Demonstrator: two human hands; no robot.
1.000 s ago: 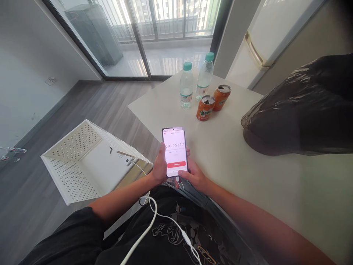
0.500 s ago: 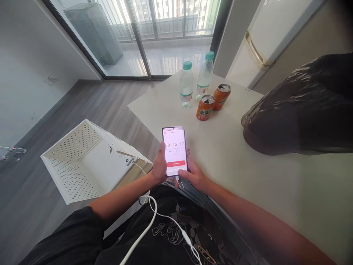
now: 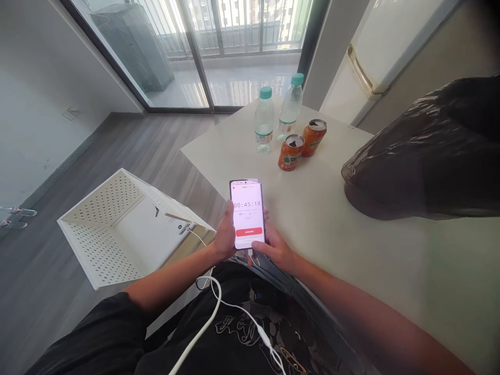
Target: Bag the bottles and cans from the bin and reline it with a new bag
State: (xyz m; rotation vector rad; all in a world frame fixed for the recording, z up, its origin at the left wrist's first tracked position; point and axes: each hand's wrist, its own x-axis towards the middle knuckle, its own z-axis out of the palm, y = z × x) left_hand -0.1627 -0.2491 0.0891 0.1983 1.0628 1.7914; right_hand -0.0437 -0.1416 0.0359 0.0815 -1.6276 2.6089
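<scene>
A lit smartphone (image 3: pixel 249 216) is held upright in front of my body, its screen showing a timer at 00:45:18 above a red button. My left hand (image 3: pixel 225 233) grips its left edge, thumb along the side. My right hand (image 3: pixel 278 249) holds the lower right edge, with the thumb on the bottom of the screen. Fingers behind the phone are mostly hidden. A white cable (image 3: pixel 214 307) runs over my dark shirt, and a white plug sits at the phone's lower end.
On the white table (image 3: pixel 328 250) stand two clear bottles with green caps, one nearer (image 3: pixel 264 120), and two orange cans, one in front (image 3: pixel 291 152). A dark plastic bag (image 3: pixel 422 156) lies right. A perforated white basket (image 3: pixel 109 245) is at left; bottles (image 3: pixel 17 213) lie on the floor.
The timer on the phone has gone from 00:45:17 to 00:45:18. Both hands keep the same hold, and the things around them stay in place.
</scene>
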